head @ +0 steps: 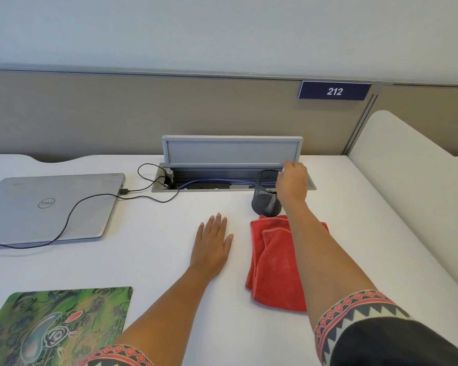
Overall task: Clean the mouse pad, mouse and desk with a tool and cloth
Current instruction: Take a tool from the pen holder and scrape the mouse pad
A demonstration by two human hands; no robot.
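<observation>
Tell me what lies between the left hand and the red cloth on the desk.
Nothing visible does. The left hand rests flat on the white desk, and only bare desk surface separates it from the red cloth to its right. The right forearm crosses over the cloth's far side as the right hand reaches the mesh cup.

Right hand (292, 182) over rim of mesh cup (266, 194): fingertips hidden behind hand, something small and pale at them, too small to tell. Inside of cup not visible. Right forearm covers part of red cloth (273, 262). Mouse pad (61, 326) cut by bottom and left edge, 1 corner under left sleeve. Laptop (48, 207) cut by left edge; black cable (72, 215) runs out there. Plugs in open cable tray (222, 178) too small to tell.
</observation>
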